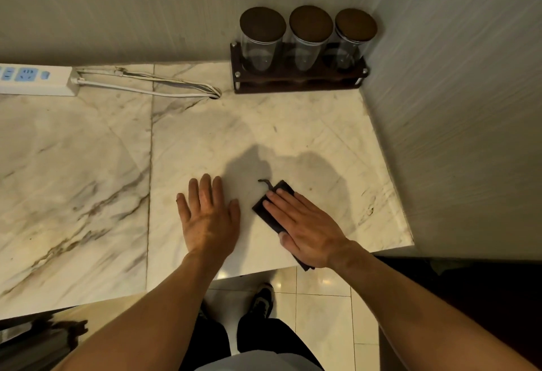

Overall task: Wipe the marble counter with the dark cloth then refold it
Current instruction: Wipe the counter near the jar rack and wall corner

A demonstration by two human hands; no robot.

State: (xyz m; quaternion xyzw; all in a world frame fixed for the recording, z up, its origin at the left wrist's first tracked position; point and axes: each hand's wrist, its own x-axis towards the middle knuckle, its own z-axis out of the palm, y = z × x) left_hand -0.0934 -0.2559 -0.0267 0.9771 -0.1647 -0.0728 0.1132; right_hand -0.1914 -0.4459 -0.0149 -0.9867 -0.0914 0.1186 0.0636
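Note:
The dark cloth (262, 211) lies folded on the marble counter (293, 136) near its front edge, a thin loop sticking out at its far corner. My right hand (305, 228) presses flat on top of the cloth, fingers together, covering most of it; one corner hangs over the counter's front edge. My left hand (209, 218) rests flat on the bare marble just left of the cloth, fingers spread, holding nothing.
A dark wooden rack (299, 80) with three lidded glass jars (311, 39) stands in the back right corner. A white power strip (35, 80) and its cable (152, 89) lie at the back left. A wall (454, 136) bounds the counter on the right.

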